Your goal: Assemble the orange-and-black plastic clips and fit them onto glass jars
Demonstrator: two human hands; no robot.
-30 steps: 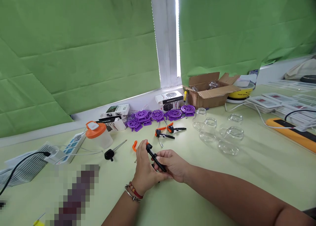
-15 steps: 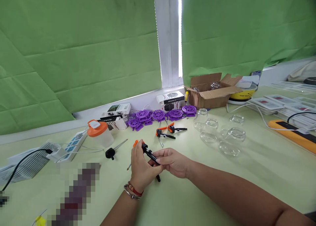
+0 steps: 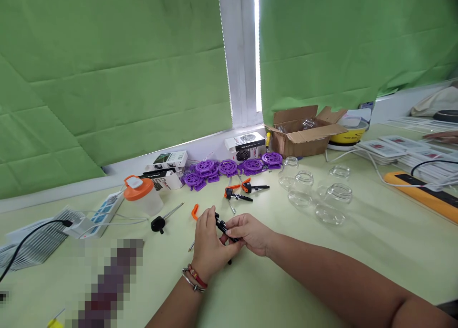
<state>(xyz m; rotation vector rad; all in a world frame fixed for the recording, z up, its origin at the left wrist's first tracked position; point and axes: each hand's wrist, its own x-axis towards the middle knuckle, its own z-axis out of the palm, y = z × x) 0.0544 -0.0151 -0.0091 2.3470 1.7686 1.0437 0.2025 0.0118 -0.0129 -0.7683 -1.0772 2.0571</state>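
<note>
My left hand (image 3: pixel 212 242) and my right hand (image 3: pixel 251 233) meet low at the centre of the table, both closed on a slim black rod-shaped part (image 3: pixel 222 225). The left palm and fingers cover much of it; the right thumb and fingers pinch its lower end. An orange hook-shaped piece (image 3: pixel 194 212) shows just left of the left fingers; whether it is joined to the black part cannot be seen. A thin metal rod tip (image 3: pixel 191 247) pokes out beside the left hand. Beyond the hands lie two black-and-orange assemblies (image 3: pixel 239 195) with rod-like handles.
Purple plastic reels (image 3: pixel 205 167) line the back, by small printed boxes (image 3: pixel 246 141) and an open carton (image 3: pixel 304 139). Clear jars (image 3: pixel 332 204) stand right. Left are an orange-lidded container (image 3: pixel 143 194), a black knob with a metal shaft (image 3: pixel 158 224) and a power strip (image 3: pixel 107 208).
My left hand has shifted slightly right and turned over the black part, hiding its upper end. More of the orange hook now shows left of the fingers. The camera view has moved slightly.
</note>
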